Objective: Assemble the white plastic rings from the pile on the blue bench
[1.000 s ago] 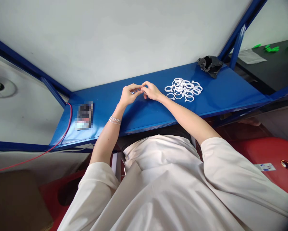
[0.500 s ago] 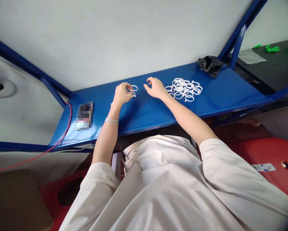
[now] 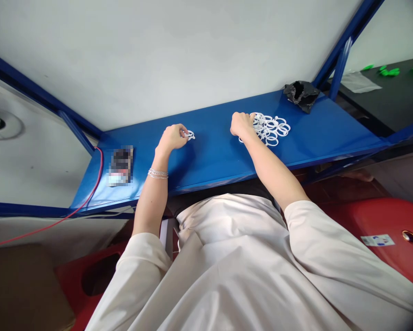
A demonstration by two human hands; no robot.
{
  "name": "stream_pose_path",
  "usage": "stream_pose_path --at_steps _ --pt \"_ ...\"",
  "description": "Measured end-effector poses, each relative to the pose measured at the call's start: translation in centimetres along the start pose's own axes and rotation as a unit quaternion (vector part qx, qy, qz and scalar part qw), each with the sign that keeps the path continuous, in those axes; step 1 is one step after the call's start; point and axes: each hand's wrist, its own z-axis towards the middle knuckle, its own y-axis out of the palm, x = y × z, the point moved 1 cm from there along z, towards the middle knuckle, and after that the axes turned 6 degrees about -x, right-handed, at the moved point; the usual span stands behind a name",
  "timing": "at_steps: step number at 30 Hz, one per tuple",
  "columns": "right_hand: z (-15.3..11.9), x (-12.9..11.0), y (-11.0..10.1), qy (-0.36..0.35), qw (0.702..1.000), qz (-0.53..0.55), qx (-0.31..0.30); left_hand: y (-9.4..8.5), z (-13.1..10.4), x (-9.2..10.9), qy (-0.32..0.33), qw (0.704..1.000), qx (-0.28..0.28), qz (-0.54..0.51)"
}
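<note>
On the blue table [image 3: 213, 151], several white rings [image 3: 271, 128] lie in an overlapping heap right of the middle. My right hand [image 3: 242, 125] is at the left edge of this heap, its fingers curled down; what its fingertips hold, if anything, is hidden. Farther left, my left hand [image 3: 174, 137] is closed on white rings [image 3: 190, 135] that stick out beyond its fingertips, low over the table.
A crumpled black bag [image 3: 302, 94] sits at the back right. A blurred-out object [image 3: 121, 166] lies at the left end beside a red cable [image 3: 99, 177]. Blue frame posts rise at both ends. A red stool [image 3: 385, 220] is at the lower right.
My right hand has moved right, from beside the left hand to the ring heap, and its fingers have closed. My left hand has shifted slightly left and down with its rings.
</note>
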Motion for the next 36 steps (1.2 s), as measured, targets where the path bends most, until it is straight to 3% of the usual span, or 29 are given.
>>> stream_pose_path --at_steps 4,9,17,21,30,33,36 --pt "0.0 -0.5 0.0 0.023 1.0 -0.012 0.009 0.3 0.1 -0.1 -0.018 0.999 -0.023 0.02" --pt "0.7 -1.0 -0.6 0.124 0.989 -0.067 -0.054 0.4 0.0 -0.3 0.033 0.999 -0.007 -0.005" --pt "-0.5 -3.5 -1.9 0.148 0.959 -0.187 -0.155 0.0 -1.2 3.6 -0.035 0.989 -0.064 0.128" --pt "-1.0 -4.2 -2.6 0.148 0.963 -0.143 -0.173 0.2 -1.4 4.4 -0.011 0.99 -0.04 0.132" --pt "-1.4 -4.4 -3.0 0.133 0.971 -0.019 -0.198 0.9 -1.0 3.9 0.033 0.993 -0.019 0.108" --pt "-1.1 -4.2 -3.5 0.119 0.971 -0.02 -0.204 1.0 -0.9 3.7 0.04 0.994 -0.014 0.102" --pt "-1.0 -4.0 -3.8 0.091 0.962 -0.048 -0.254 1.0 -0.9 3.5 0.047 0.994 -0.01 0.098"
